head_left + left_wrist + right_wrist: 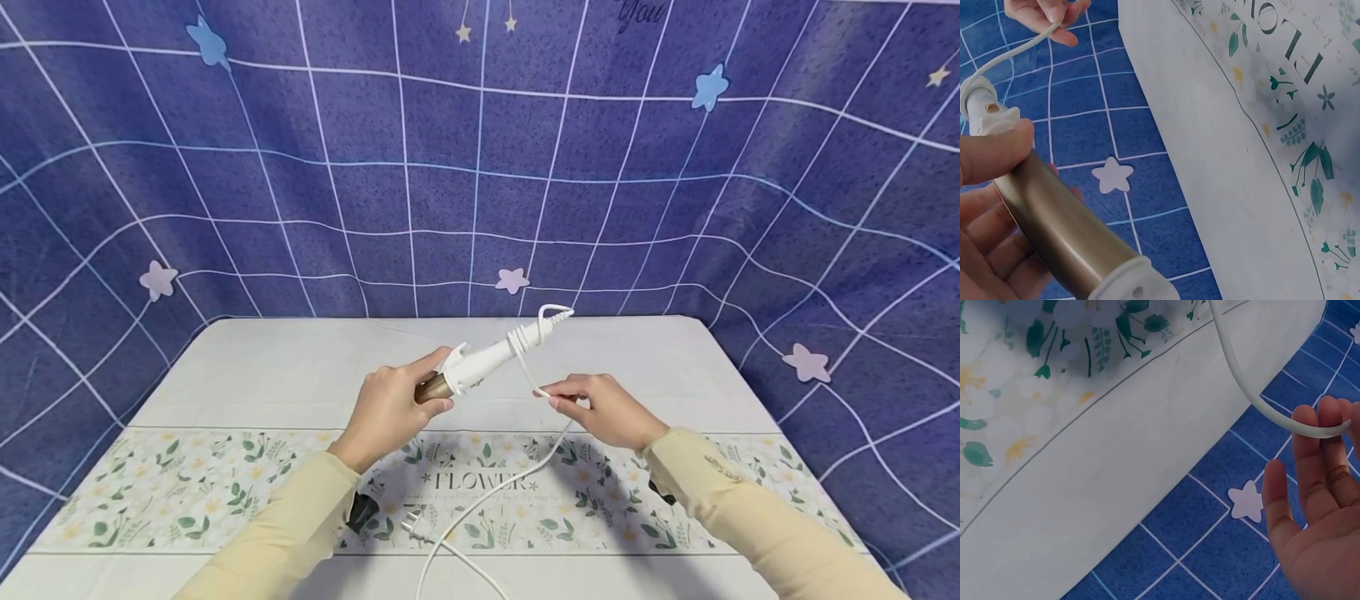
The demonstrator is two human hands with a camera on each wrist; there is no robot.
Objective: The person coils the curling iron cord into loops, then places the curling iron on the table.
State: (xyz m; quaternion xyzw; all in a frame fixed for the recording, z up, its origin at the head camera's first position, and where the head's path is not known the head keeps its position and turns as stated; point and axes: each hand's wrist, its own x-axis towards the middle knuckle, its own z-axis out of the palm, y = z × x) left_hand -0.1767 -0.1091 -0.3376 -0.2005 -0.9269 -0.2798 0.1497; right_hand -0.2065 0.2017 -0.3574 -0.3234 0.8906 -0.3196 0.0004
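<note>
My left hand [388,408] grips a curling iron [489,360] by its gold barrel [1066,219], with the white handle pointing up and to the right above the table. Several turns of white cord [517,340] are wound around the handle near its end. To the right, my right hand [609,410] pinches the cord between thumb and fingertips, and the stretch up to the handle looks fairly straight. From there the cord hangs down in a curve past the front of the table. The two-pin plug [422,526] is near the table's front, in the middle.
A white table cover [285,367] with a band of printed flowers and the word FLOWER lies beneath the hands. Behind and at both sides hangs a blue curtain [442,200] with grid lines and stars. Dark straps [363,511] sit at the wrists.
</note>
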